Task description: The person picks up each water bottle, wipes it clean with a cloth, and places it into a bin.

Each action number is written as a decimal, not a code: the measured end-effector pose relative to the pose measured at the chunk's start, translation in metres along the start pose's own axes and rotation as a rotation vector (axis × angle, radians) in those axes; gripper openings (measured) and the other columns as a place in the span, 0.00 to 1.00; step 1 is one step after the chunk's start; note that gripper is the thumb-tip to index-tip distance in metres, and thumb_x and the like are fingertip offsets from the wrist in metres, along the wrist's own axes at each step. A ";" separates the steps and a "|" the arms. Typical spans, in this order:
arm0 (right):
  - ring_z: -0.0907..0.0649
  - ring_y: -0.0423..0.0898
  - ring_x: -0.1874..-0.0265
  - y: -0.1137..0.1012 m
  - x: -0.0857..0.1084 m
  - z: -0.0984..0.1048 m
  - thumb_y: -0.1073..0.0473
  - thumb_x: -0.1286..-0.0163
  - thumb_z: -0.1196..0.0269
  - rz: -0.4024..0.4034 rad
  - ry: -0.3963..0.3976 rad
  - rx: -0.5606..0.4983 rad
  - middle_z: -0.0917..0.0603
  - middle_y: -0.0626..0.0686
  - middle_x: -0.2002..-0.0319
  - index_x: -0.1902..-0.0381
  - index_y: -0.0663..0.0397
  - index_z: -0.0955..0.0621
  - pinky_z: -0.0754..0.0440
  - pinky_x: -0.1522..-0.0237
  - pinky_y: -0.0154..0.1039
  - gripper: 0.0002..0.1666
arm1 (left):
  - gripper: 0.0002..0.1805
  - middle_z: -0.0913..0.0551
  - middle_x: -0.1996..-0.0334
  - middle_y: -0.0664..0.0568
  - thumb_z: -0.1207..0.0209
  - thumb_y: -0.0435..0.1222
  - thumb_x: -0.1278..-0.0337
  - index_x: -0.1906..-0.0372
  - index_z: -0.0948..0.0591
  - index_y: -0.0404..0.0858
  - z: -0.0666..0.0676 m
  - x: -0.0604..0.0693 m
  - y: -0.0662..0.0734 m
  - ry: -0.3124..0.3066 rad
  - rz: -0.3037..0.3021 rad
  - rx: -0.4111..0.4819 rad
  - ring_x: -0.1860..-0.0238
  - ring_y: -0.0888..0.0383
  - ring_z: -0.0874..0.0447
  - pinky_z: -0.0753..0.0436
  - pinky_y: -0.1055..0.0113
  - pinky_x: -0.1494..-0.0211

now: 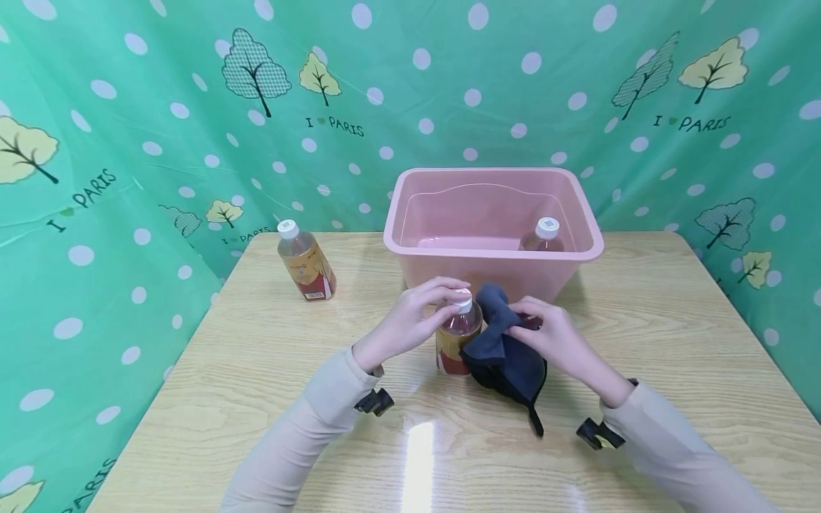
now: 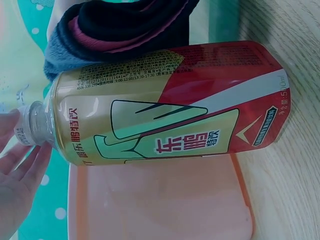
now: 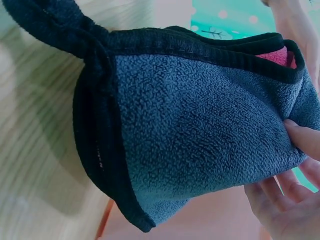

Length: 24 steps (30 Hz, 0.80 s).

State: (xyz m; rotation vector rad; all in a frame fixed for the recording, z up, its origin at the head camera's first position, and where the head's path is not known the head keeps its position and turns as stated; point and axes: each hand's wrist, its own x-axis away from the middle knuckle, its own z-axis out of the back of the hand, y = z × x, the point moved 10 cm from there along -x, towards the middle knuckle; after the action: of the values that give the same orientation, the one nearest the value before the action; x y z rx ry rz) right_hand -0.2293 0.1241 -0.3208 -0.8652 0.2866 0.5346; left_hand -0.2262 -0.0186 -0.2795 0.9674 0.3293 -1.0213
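Note:
My left hand point(image 1: 426, 313) grips the white cap of a drink bottle point(image 1: 458, 331) that stands upright on the table; in the left wrist view its gold and red label point(image 2: 170, 105) faces the camera. In my right hand point(image 1: 548, 335) is a dark grey-blue cloth point(image 1: 507, 356), pinched between thumb and fingers. The cloth point(image 3: 200, 120) is folded, with black edging, a loop and a bit of pink inside. Its left part touches or hangs close against the bottle's side; which one, I cannot tell.
Behind the hands stands a pink plastic bin point(image 1: 494, 253) with another capped bottle point(image 1: 545, 235) inside at the right. A third bottle point(image 1: 306, 262) is on the wooden table point(image 1: 256, 399) at the back left. A green dotted curtain point(image 1: 449, 85) hangs behind.

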 end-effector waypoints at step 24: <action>0.24 0.44 0.71 0.003 -0.004 -0.016 0.73 0.49 0.36 -0.048 -0.054 -0.009 0.20 0.53 0.70 0.67 0.64 0.19 0.21 0.71 0.36 0.09 | 0.10 0.23 0.55 0.42 0.44 0.26 0.49 0.59 0.21 0.31 -0.002 0.001 -0.009 -0.020 0.054 0.098 0.52 0.57 0.25 0.24 0.71 0.52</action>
State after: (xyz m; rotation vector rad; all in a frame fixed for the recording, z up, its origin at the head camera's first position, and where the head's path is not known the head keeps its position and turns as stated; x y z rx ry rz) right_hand -0.2347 0.1123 -0.3312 -0.8632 0.2134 0.5140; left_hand -0.2331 -0.0193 -0.2858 1.0478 0.2365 -1.0043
